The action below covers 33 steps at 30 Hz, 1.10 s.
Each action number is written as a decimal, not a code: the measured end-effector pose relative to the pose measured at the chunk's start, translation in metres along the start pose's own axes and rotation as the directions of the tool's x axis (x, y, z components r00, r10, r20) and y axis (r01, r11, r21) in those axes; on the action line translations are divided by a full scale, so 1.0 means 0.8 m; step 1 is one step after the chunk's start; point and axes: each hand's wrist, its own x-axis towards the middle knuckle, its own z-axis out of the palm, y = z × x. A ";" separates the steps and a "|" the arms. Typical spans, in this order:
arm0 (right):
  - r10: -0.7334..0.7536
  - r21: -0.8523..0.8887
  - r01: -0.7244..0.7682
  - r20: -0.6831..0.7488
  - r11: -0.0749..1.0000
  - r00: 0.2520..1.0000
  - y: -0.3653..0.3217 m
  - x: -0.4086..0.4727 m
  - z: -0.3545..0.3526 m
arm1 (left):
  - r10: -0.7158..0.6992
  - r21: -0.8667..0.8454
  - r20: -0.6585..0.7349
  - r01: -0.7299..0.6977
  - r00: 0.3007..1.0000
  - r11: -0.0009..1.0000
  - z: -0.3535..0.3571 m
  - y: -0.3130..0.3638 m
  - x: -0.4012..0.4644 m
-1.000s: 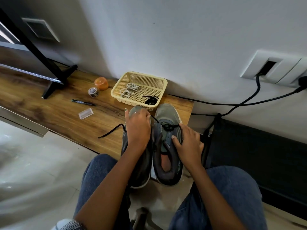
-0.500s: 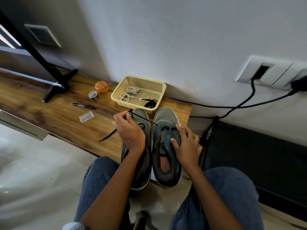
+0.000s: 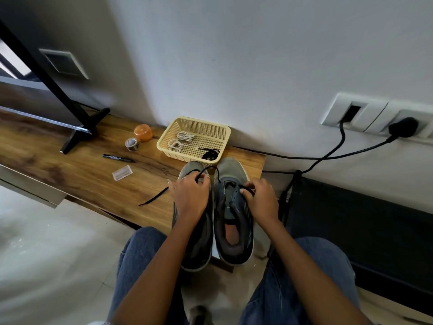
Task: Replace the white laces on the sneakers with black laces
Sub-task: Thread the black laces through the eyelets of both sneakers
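Your left hand (image 3: 191, 195) dropped back onto the left sneaker (image 3: 194, 240), fingers pinching the black lace (image 3: 207, 171); right hand (image 3: 262, 200) fingers pinch its other end on the right sneaker (image 3: 232, 184), near the basket (image 3: 164, 146).

White wall (image 3: 257, 66) across top; wooden shelf (image 3: 70, 170) at left; pale glossy floor (image 3: 46, 254) lower left; wall sockets (image 3: 375, 113) upper right.

Wooden bench (image 3: 77, 174) bears sneakers (image 3: 234, 221), basket (image 3: 164, 146), marker (image 3: 117, 157), tape (image 3: 132, 144).
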 end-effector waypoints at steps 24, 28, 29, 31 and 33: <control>0.242 0.252 -0.251 0.065 0.935 0.968 0.006 0.029 -0.010 | -0.150 -0.102 -0.014 0.148 0.989 0.984 0.018 0.027 0.012; 0.317 0.323 -0.315 0.048 0.892 0.947 0.006 0.028 -0.008 | -0.212 -0.218 -0.009 0.205 0.977 0.954 0.021 0.024 0.013; 0.331 0.336 -0.327 0.045 0.883 0.942 0.005 0.028 -0.007 | -0.213 -0.232 -0.010 0.205 0.977 0.951 0.022 0.024 0.012; 0.349 0.372 -0.343 0.052 0.863 0.936 0.004 0.028 -0.008 | -0.210 -0.247 -0.016 0.200 0.978 0.948 0.023 0.024 0.011; 0.354 0.378 -0.350 0.062 0.857 0.933 0.004 0.027 -0.009 | -0.207 -0.249 -0.009 0.199 0.978 0.948 0.022 0.024 0.010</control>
